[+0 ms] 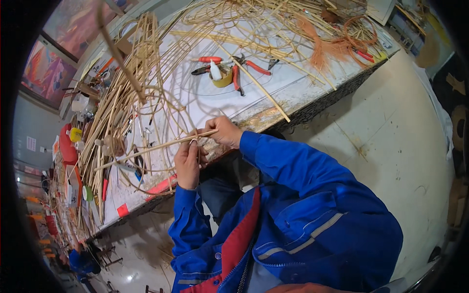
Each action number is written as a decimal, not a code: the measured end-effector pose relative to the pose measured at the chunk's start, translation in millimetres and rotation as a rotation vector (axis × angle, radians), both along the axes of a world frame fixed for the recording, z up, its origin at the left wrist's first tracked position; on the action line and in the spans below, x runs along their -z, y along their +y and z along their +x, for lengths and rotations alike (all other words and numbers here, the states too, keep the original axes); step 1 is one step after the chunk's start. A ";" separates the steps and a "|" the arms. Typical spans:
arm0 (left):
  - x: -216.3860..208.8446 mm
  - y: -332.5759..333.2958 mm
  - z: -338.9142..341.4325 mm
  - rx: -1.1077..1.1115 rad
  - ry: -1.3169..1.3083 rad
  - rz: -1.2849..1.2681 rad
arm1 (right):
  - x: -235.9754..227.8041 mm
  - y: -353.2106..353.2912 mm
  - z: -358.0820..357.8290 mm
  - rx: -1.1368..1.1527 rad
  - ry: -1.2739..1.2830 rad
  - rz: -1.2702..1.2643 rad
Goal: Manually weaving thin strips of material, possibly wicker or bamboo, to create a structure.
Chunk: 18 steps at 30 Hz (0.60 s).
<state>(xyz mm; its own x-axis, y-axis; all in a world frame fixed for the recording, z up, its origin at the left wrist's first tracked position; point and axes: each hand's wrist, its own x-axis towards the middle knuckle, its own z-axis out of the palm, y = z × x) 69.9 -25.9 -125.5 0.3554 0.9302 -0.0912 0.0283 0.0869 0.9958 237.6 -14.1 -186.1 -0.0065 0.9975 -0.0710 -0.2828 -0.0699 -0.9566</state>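
At the table's near edge, my left hand (188,163) is closed, thumb and fingers pinching a pale cane strip (156,147) where it crosses a bent cane hoop. Something thin and white shows at my left fingertips, too small to name. Just to the right and slightly farther off, my right hand (223,132) is closed around the end of the same strip, its fingers partly hidden. The strip reaches leftward over the table, and thin curved canes rise from the crossing as part of a loose frame.
Beyond my hands lie red-handled pliers (257,67), a red-handled tool (210,59) and a white bottle (215,70) inside a yellow tape roll (222,82). Long cane bundles (105,117) cover the table's left side. Coiled canes and orange fibres (320,51) lie at the back.
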 end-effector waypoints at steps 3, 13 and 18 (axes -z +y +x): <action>-0.9 4.4 1.4 0.122 -0.009 -0.004 | 3.1 0.7 2.7 0.031 -0.005 0.045; -0.7 1.8 3.7 0.034 0.146 0.032 | 19.5 1.1 -7.7 0.074 -0.166 0.078; -5.0 3.9 9.5 0.075 0.091 0.013 | 27.2 2.5 -0.6 0.075 -0.241 0.153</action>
<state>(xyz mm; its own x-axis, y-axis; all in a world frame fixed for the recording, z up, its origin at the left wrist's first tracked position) 79.4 -22.0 -120.5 0.4146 0.9028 -0.1140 0.1246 0.0678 0.9899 237.0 -11.7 -213.3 0.0662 0.9937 0.0901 -0.0449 0.0932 -0.9946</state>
